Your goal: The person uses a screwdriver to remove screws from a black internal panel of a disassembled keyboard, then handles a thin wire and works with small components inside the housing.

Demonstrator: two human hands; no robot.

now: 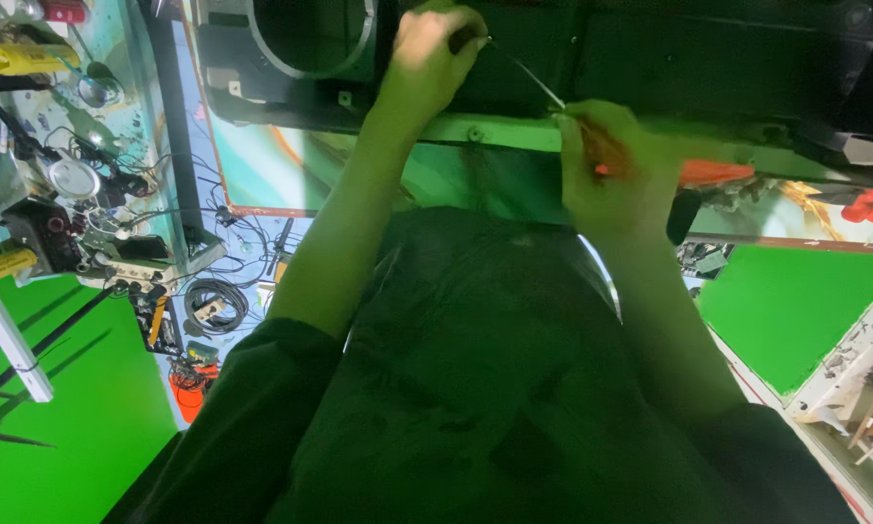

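My left hand is raised to a dark machine housing at the top of the view, its fingers closed around a small dark part. From that hand a thin metal wire runs down and right to my right hand. My right hand is closed on an orange-handled tool, whose handle sticks out to the right; the tip is hidden by my fingers at the wire's end. Both hands work along a pale green-lit edge strip of the housing. My dark shirt fills the lower middle.
The housing has a large round opening at the upper left. A cluttered bench at the left carries cables, yellow objects and round metal parts. A coil of black cable and an orange object lie below it. Green surfaces flank both sides.
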